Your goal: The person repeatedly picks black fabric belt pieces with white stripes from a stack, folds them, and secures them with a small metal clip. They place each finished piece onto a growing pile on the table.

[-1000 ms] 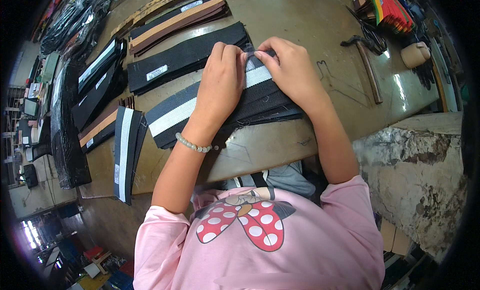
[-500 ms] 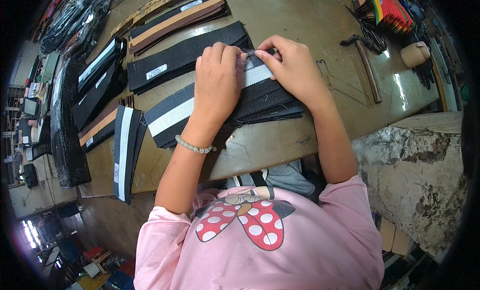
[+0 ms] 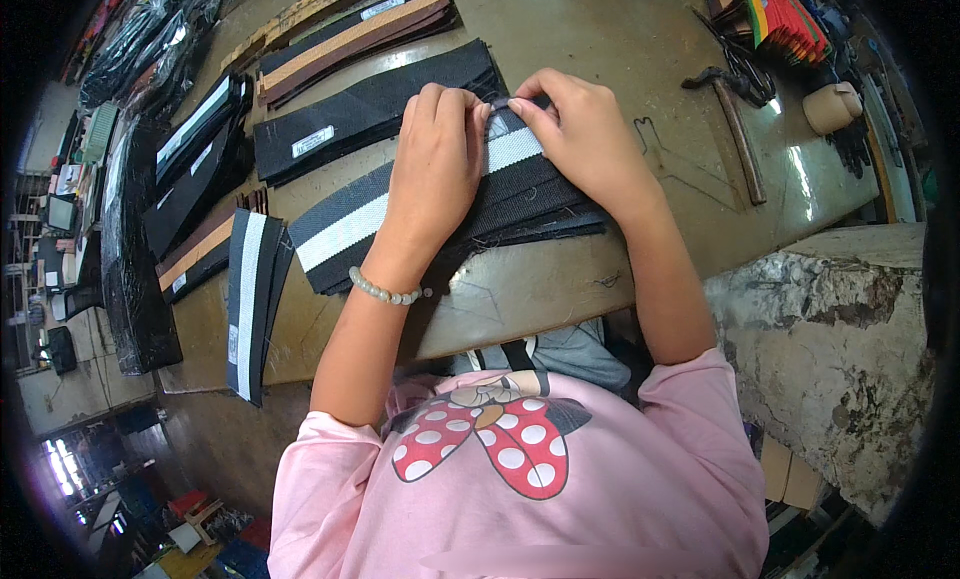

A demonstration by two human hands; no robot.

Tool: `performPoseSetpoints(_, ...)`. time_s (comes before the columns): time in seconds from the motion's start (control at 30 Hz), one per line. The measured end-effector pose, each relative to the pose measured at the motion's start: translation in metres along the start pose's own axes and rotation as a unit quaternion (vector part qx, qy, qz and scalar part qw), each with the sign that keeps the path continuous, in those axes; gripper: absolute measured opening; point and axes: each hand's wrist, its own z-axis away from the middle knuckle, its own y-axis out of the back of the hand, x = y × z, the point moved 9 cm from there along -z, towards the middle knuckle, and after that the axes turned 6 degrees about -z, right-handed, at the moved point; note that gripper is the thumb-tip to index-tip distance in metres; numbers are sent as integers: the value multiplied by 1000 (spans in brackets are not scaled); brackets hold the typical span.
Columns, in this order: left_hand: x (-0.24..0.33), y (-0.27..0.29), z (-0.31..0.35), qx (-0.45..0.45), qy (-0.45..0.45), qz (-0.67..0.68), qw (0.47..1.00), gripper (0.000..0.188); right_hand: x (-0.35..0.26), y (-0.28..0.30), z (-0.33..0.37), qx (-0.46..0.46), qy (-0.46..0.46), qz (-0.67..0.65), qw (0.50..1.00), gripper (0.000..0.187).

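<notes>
My left hand (image 3: 435,164), with a beaded bracelet (image 3: 385,287) at the wrist, is closed in a pinch above a stack of black fabric strips (image 3: 345,227) with a white stripe along the top one. Close by on the right, my right hand (image 3: 585,139) also pinches, thumb against forefinger. A thin, greyish piece spans the small gap between both sets of fingertips, too small to name. Under it, near the far edge of the top strip, a pale label-like patch (image 3: 497,127) shows. My left hand covers part of the white stripe.
Beyond lie a bundle of plain black strips (image 3: 390,99) and a brown-and-tan bundle (image 3: 365,39). More strips (image 3: 247,299) overhang the table's front left edge. A hammer (image 3: 738,139) and a beige cup-like container (image 3: 832,109) are at right, near a rough stone block (image 3: 820,329).
The fingertips have shifted slightly, and the filmy, blurred piece between them now appears as a narrow strip. The fabric stack stays in place.
</notes>
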Motion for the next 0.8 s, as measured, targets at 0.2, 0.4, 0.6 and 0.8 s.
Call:
performPoseSetpoints(0.2, 0, -1, 1, -2, -6, 10, 1000, 12, 0, 4, 0, 4, 0, -42, 999, 17)
performPoseSetpoints(0.4, 0, 4, -1, -10, 7, 69, 998, 13, 22, 11, 4, -65, -86, -140, 984, 20)
performPoseSetpoints(0.6, -3, 3, 4, -5, 3, 93, 996, 14, 13, 9, 5, -77, 1, -116, 990, 19)
performPoseSetpoints(0.8, 5, 13, 3, 90, 7, 93, 992, 1, 14, 12, 10, -84, 38, -84, 992, 20)
